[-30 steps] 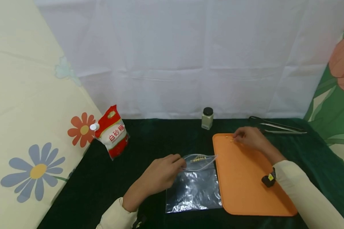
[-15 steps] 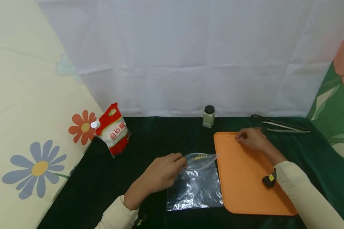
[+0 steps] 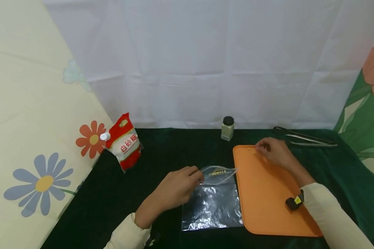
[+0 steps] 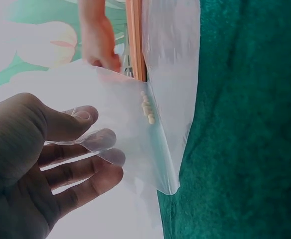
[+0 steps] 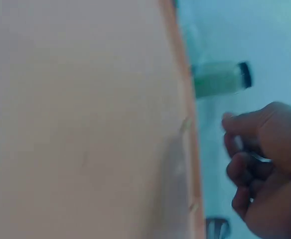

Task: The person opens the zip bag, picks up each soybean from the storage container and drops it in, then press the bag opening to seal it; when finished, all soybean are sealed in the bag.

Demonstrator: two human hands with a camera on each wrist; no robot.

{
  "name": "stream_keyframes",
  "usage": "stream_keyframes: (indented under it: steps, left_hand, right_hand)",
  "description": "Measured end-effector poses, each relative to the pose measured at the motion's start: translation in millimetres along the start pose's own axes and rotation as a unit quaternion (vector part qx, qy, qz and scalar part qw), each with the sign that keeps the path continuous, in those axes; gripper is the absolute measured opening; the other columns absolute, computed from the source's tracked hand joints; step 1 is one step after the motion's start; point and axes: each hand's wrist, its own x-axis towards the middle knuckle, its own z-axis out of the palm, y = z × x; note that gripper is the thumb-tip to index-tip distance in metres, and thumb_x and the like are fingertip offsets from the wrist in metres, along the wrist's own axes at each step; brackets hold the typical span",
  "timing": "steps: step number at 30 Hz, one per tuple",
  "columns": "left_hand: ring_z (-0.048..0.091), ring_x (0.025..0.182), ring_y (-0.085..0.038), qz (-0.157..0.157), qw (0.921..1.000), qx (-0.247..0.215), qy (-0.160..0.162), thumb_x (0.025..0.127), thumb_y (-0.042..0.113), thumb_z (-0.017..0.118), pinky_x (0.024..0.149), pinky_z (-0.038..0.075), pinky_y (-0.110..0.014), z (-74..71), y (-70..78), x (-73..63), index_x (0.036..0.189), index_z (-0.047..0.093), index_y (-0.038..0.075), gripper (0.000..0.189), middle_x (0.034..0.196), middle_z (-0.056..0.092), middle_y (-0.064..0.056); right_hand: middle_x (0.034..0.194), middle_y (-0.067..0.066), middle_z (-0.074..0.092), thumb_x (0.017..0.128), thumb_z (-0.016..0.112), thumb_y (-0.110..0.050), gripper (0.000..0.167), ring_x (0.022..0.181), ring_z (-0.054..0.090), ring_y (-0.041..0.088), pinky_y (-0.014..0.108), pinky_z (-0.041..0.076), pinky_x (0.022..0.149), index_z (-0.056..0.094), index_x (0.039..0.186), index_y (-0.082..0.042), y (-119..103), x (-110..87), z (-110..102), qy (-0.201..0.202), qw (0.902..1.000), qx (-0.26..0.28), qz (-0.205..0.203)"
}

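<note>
In the head view my left hand (image 3: 178,186) pinches the left side of the mouth of a clear zip bag (image 3: 210,207) lying on the dark green cloth. The mouth gapes, and several small pale-yellow bean-like pieces (image 4: 147,108) show inside in the left wrist view. My right hand (image 3: 275,152) hovers at the far edge of an orange tray (image 3: 268,207), thumb and fingers bent. Blur in the right wrist view hides whether anything is between its fingertips. Two loose pale pieces (image 3: 253,153) lie on the tray beside these fingers.
A red-and-white bag of sugar (image 3: 126,145) with a white cap stands at back left. Behind the tray's left corner is a small black-lidded jar (image 3: 227,131). Metal tongs (image 3: 318,140) lie at back right. A white cloth (image 3: 190,62) hangs behind.
The head view has shifted slightly. My right hand stays at the tray's far edge, its fingers moving only a little. My left hand keeps its hold on the zip bag.
</note>
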Motion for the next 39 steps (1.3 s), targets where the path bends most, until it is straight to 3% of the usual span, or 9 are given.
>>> stream_keyframes:
  steps: [4, 8, 13, 17, 24, 28, 32, 36, 39]
  left_hand:
    - [0.057, 0.088, -0.007, -0.002, 1.0, 0.003, 0.004, 0.093, 0.011, 0.07, 0.066, 0.05, -0.021, -0.6, 0.0, 0.1, 0.114, 0.065, 0.021, 0.024, 0.105, 0.061, 0.007]
    - [0.058, 0.089, -0.007, -0.003, 0.9999, 0.006, 0.011, 0.093, 0.011, 0.069, 0.067, 0.051, -0.022, -0.6, -0.5, 0.5, 0.114, 0.065, 0.02, 0.023, 0.106, 0.062, 0.007]
    - [0.058, 0.09, -0.007, -0.006, 0.9998, 0.009, 0.016, 0.094, 0.011, 0.068, 0.068, 0.052, -0.023, 0.6, -1.0, 1.4, 0.115, 0.065, 0.019, 0.022, 0.106, 0.062, 0.007]
    - [0.058, 0.089, -0.007, -0.004, 0.9998, 0.01, 0.017, 0.095, 0.011, 0.067, 0.069, 0.052, -0.023, 0.8, -0.6, 1.5, 0.115, 0.065, 0.019, 0.022, 0.105, 0.061, 0.007]
    - [0.058, 0.089, -0.007, -0.004, 0.9998, 0.011, 0.014, 0.095, 0.012, 0.068, 0.068, 0.052, -0.023, 0.4, -0.2, 2.0, 0.114, 0.065, 0.019, 0.021, 0.104, 0.061, 0.008]
    - [0.058, 0.089, -0.007, -0.007, 0.9998, 0.012, 0.011, 0.095, 0.013, 0.068, 0.068, 0.052, -0.022, 0.0, -0.4, 2.3, 0.114, 0.065, 0.02, 0.021, 0.105, 0.061, 0.007]
    - [0.058, 0.089, -0.007, -0.011, 0.9998, 0.014, 0.006, 0.093, 0.012, 0.069, 0.068, 0.051, -0.022, -1.2, -0.5, 2.2, 0.115, 0.065, 0.019, 0.023, 0.106, 0.061, 0.007]
    - [0.058, 0.089, -0.007, -0.011, 0.9998, 0.014, 0.004, 0.093, 0.012, 0.07, 0.068, 0.051, -0.021, -1.3, -0.1, 2.2, 0.115, 0.065, 0.019, 0.023, 0.106, 0.061, 0.007]
    - [0.058, 0.089, -0.007, -0.011, 0.9999, 0.013, 0.003, 0.093, 0.013, 0.07, 0.067, 0.051, -0.021, -0.6, 0.2, 1.6, 0.114, 0.065, 0.02, 0.023, 0.106, 0.061, 0.007]
  right_hand:
    - [0.094, 0.0, 0.06, 0.1, 0.064, -0.032, 0.019, 0.076, 0.051, 0.018, 0.031, 0.044, 0.063, 0.07, 0.108, -0.016, -26.0, -9.2, -0.4, 0.034, 0.9921, 0.109, -0.053]
    - [0.094, -0.002, 0.058, 0.098, 0.066, -0.021, 0.012, 0.077, 0.05, 0.017, 0.03, 0.043, 0.065, 0.07, 0.109, -0.02, -56.1, -17.4, 2.7, 0.002, 0.9694, 0.209, -0.129]
    - [0.093, -0.002, 0.057, 0.094, 0.068, -0.004, 0.019, 0.077, 0.046, 0.015, 0.032, 0.039, 0.066, 0.071, 0.107, -0.018, -93.0, -25.3, 7.6, -0.042, 0.9467, 0.238, -0.212]
    - [0.094, 0.001, 0.06, 0.091, 0.07, 0.0, 0.019, 0.077, 0.046, 0.015, 0.039, 0.04, 0.066, 0.072, 0.107, -0.011, -112.3, -27.0, 10.7, -0.059, 0.9403, 0.234, -0.24]
    - [0.099, -0.008, 0.06, 0.095, 0.07, -0.013, 0.021, 0.079, 0.048, 0.012, 0.035, 0.043, 0.067, 0.072, 0.111, -0.025, -103.0, -19.6, 15.1, -0.053, 0.9472, 0.215, -0.232]
    - [0.096, -0.011, 0.06, 0.095, 0.07, -0.019, 0.015, 0.08, 0.049, 0.01, 0.034, 0.043, 0.067, 0.072, 0.108, -0.027, -94.3, -15.0, -1.2, -0.005, 0.9585, 0.176, -0.224]
    - [0.093, -0.011, 0.061, 0.095, 0.071, -0.019, 0.01, 0.076, 0.049, 0.009, 0.034, 0.042, 0.065, 0.073, 0.104, -0.022, -83.0, -11.1, -27.2, 0.064, 0.9728, 0.076, -0.209]
    - [0.092, -0.005, 0.063, 0.095, 0.071, -0.018, 0.007, 0.072, 0.048, 0.011, 0.034, 0.041, 0.064, 0.074, 0.102, -0.017, -63.5, -10.0, -47.4, 0.11, 0.9806, -0.005, -0.162]
    - [0.094, 0.001, 0.064, 0.097, 0.068, -0.02, 0.011, 0.071, 0.049, 0.017, 0.037, 0.042, 0.062, 0.074, 0.103, -0.013, -45.9, -6.0, -48.6, 0.088, 0.9904, -0.007, -0.107]
